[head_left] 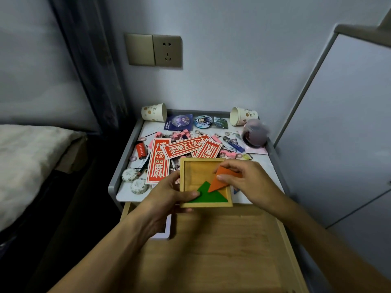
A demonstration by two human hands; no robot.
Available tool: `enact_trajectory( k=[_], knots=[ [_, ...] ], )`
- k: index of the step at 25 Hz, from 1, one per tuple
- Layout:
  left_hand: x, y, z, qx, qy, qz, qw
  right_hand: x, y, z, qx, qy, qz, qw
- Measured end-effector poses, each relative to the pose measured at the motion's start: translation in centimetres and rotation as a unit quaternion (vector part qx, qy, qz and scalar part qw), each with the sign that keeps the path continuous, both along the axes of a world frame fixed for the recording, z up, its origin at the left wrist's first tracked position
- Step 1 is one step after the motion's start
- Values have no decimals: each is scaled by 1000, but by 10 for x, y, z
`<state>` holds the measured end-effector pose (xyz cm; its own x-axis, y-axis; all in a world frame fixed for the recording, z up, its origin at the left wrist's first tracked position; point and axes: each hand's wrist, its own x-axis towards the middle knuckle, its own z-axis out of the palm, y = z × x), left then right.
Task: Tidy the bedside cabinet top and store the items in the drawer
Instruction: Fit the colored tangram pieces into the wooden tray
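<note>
Cabinet top (pixel 267 169) cluttered; at its front edge our left hand (pixel 167 193) grips the wooden tray (pixel 196 172), our right hand (pixel 243 178) pinches an orange triangle (pixel 220 180) over it

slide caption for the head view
Left hand holds a wooden puzzle tray over the cluttered cabinet top; right hand pinches an orange triangle above its green triangle.

Bare left hand (pixel 169 194), right hand (pixel 245 180), forearms (pixel 110 246).

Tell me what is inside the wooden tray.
A green triangle lies flat at the near edge of the wooden tray. The right hand holds an orange triangle tilted over it. What lies under that piece and the hand is hidden.
</note>
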<state>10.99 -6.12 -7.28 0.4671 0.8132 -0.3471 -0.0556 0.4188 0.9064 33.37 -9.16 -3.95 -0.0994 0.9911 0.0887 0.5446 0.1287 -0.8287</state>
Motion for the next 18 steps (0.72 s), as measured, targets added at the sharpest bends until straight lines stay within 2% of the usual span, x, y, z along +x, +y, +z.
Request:
enact_trajectory(
  k=[3,6,8,12,15,18],
  knots=[
    [-6,5,1,45,49,1,998,5,-1,6,15,15,10,1000],
    [-12,10,2,61,78,-21,995,9,2,4,16,-67,21,997],
    [-13,11,3,66,90,-44,993,6,4,0,15,-90,28,995],
    [-12,9,5,74,86,-65,991,-6,2,-9,29,-113,34,993],
    [-13,11,6,75,87,-61,992,-11,1,-12,74,-170,24,982],
    [-15,13,8,65,78,-58,993,-10,3,-14,114,-176,-3,978]
  ],
)
